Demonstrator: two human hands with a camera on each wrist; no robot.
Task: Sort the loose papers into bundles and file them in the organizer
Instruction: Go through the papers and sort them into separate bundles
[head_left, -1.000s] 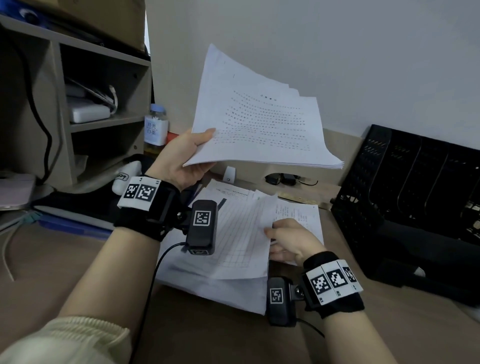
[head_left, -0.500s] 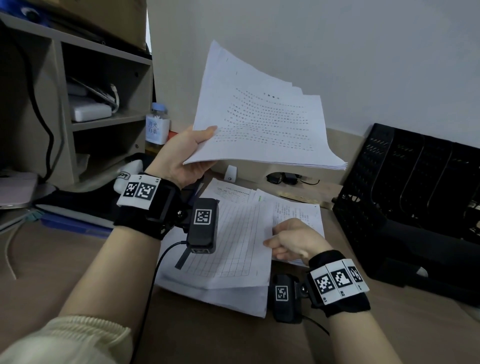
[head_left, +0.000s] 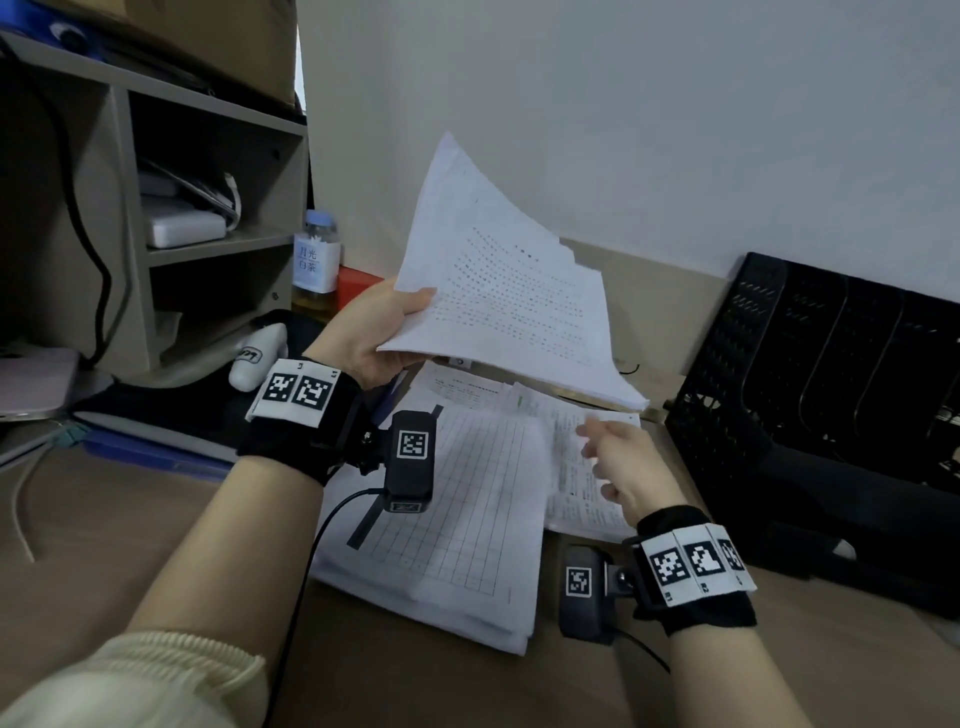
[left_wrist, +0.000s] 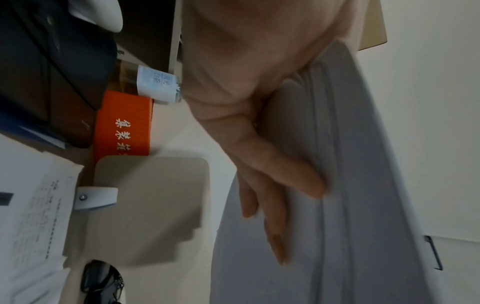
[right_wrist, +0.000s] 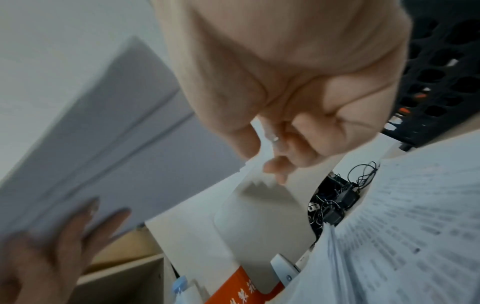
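Note:
My left hand (head_left: 374, 332) grips a thick stack of printed sheets (head_left: 519, 306) by its near left corner and holds it tilted above the desk, thumb on top. From the left wrist, my fingers (left_wrist: 272, 164) lie flat under the stack (left_wrist: 363, 185). My right hand (head_left: 618, 462) hovers, blurred, just over the loose papers on the desk, fingers loosely curled (right_wrist: 298, 144) and nothing seen in them. Below lie a grid sheet (head_left: 467, 499) and a printed sheet (head_left: 576, 483) on a pile. The black mesh organizer (head_left: 831, 374) stands at the right.
A shelf unit (head_left: 208, 249) fills the left, with a labelled bottle (head_left: 317, 260) and an orange box (head_left: 358, 286) beside it. A tangle of black clips (right_wrist: 335, 203) lies by the wall behind the papers. A blue folder (head_left: 156, 452) lies at the left.
My right hand has lifted off the desk papers and shifted a little right. The held stack sits lower and more tilted than before.

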